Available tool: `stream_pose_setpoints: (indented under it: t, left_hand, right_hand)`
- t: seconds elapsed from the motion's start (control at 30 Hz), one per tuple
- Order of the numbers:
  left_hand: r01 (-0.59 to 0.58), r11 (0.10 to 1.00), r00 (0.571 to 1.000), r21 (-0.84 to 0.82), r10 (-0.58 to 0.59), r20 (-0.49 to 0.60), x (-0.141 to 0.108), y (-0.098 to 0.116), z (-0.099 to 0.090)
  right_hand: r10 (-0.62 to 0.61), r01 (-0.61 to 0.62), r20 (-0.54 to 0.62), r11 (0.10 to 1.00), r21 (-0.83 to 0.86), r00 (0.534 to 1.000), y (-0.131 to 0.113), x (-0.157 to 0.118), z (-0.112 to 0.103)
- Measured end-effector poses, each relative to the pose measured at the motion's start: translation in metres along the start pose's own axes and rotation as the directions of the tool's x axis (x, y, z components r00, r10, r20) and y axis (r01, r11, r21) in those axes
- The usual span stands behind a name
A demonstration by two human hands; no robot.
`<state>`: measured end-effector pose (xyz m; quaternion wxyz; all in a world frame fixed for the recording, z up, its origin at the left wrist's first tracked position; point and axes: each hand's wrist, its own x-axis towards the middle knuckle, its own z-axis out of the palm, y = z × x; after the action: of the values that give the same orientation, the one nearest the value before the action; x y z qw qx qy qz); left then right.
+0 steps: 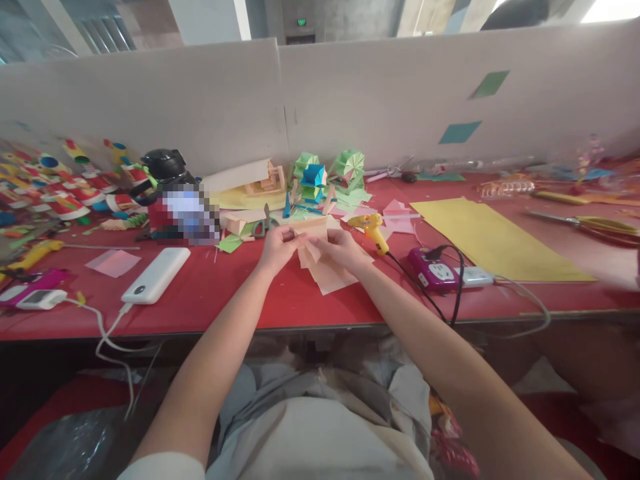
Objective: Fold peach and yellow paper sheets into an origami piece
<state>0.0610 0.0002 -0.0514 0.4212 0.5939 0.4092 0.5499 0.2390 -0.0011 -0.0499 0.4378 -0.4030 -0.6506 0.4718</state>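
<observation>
My left hand point(281, 249) and my right hand point(345, 248) meet over the table, both pinching a small folded piece of peach paper point(313, 251) between thumbs and fingers. Beneath them lie loose sheets of peach paper point(333, 277), partly covered by my hands. Just right of my right hand rests a yellow hot glue gun point(374, 230) with its black cord. Beyond my left fingertips is a pair of scissors point(264, 225) with dark handles. Behind the hands stand folded green paper shapes point(350, 167) and a blue one point(314, 181).
A white power bank point(157, 275) with a cable lies left on the red table point(295, 310). Right are a purple power strip point(434, 270), yellow paper point(500, 240) and large scissors point(583, 220). Colourful paper figures point(65, 183) crowd the far left. A white partition point(380, 107) runs behind.
</observation>
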Motion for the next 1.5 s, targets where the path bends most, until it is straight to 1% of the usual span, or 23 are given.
stream_pose_setpoints:
  t: [0.07,0.17,0.23,0.37,0.47,0.7,0.8,0.97,1.03,1.17,1.23,1.4,1.5]
  left_hand:
    - [0.013,1.0,1.0,-0.025,-0.013,0.007,-0.0005,0.0014,0.0007]
    - [0.017,1.0,0.999,-0.012,-0.018,-0.027,0.0,0.0021,0.0001]
    - [0.021,1.0,0.998,-0.02,-0.022,-0.052,0.001,0.0019,-0.0011]
    - [0.019,0.993,0.995,-0.115,-0.03,-0.098,0.004,0.001,-0.0041]
    - [0.02,0.988,0.992,-0.151,-0.039,-0.123,0.0058,0.0005,-0.0059]
    - [0.037,0.982,0.992,-0.183,-0.058,-0.113,0.0061,0.0018,-0.0085]
    - [0.003,0.991,0.994,-0.136,-0.018,-0.109,0.0042,0.0022,-0.0082]
    - [-0.003,1.0,0.999,-0.012,0.003,-0.04,-0.0005,0.0038,-0.0025]
    - [-0.009,1.0,1.0,0.023,0.01,-0.019,-0.002,0.0042,-0.0001]
    - [-0.001,1.0,1.0,0.016,0.001,0.017,-0.0027,0.0036,0.0009]
    - [0.01,1.0,1.0,0.014,-0.01,0.011,-0.0017,0.0026,-0.0006]
    - [0.031,0.998,0.997,-0.057,-0.035,-0.066,0.0018,0.0008,-0.0054]
    - [0.025,0.996,0.997,-0.088,-0.031,-0.075,0.003,0.0007,-0.0069]
  right_hand:
    - [-0.013,0.012,-0.024,0.999,-0.049,1.0,0.0018,0.001,0.0]
    - [-0.024,0.022,-0.034,0.996,-0.081,0.999,0.0049,0.0034,-0.0012]
    - [-0.033,0.03,-0.028,0.997,-0.076,0.999,0.007,0.0048,-0.0024]
    - [-0.05,0.05,-0.001,0.998,-0.03,0.999,0.0102,0.0062,-0.0049]
    - [-0.044,0.045,0.019,0.999,-0.023,0.999,0.0105,0.0069,-0.0058]
    - [-0.075,0.078,0.048,0.996,-0.05,0.996,0.0084,0.0087,-0.0067]
    - [-0.059,0.061,0.051,0.997,-0.043,0.997,0.006,0.0064,-0.0064]
    - [-0.006,0.005,0.033,1.0,0.017,0.999,0.0021,0.0019,-0.0036]
    - [-0.013,0.013,0.023,1.0,0.003,1.0,0.0024,0.0015,-0.0026]
    - [-0.043,0.044,0.013,0.999,-0.028,0.999,0.0051,0.0026,-0.002]
    - [-0.044,0.044,0.006,0.998,-0.039,0.999,0.006,0.0032,-0.0022]
    - [-0.029,0.028,-0.015,0.997,-0.078,0.999,0.0066,0.0045,-0.0039]
    - [-0.036,0.033,-0.033,0.995,-0.09,0.999,0.0075,0.0054,-0.0049]
